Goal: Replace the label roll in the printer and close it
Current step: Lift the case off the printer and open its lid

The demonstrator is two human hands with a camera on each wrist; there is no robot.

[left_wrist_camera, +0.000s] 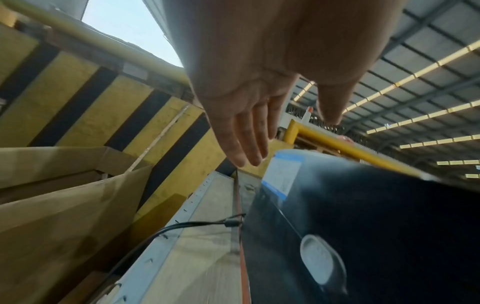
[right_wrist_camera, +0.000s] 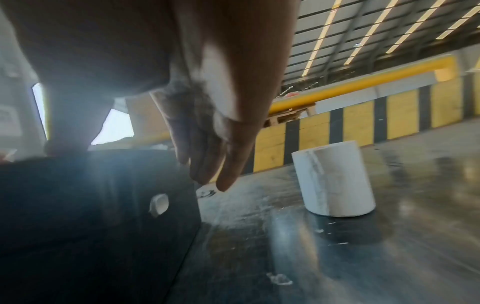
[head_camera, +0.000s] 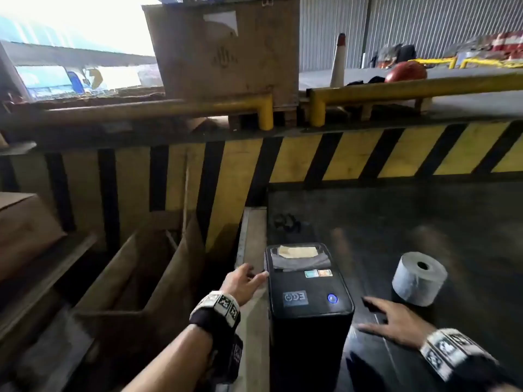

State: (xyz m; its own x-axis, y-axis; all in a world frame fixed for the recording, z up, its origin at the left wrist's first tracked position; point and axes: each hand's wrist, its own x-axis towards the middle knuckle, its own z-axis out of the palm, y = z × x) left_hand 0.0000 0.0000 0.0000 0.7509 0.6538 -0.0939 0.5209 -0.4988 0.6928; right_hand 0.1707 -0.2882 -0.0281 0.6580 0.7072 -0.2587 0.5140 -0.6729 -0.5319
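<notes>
A black label printer (head_camera: 308, 304) stands on the dark table, lid down, with a blue light lit on top. A white label roll (head_camera: 419, 278) stands on end to its right. My left hand (head_camera: 243, 281) reaches along the printer's left side with straight fingers, thumb tip at the top edge. In the left wrist view the left hand (left_wrist_camera: 249, 144) hovers beside the printer (left_wrist_camera: 363, 226). My right hand (head_camera: 387, 318) is spread flat, low beside the printer's right side. The right wrist view shows the right hand's fingers (right_wrist_camera: 207, 160) hanging over the printer (right_wrist_camera: 91, 205), the roll (right_wrist_camera: 335, 179) beyond.
A yellow and black striped wall (head_camera: 339, 157) runs behind the table. Open cardboard boxes (head_camera: 135, 273) sit lower at the left. A pale board (head_camera: 252, 241) lies along the table's left edge, and a black cable (left_wrist_camera: 182, 226) runs to the printer.
</notes>
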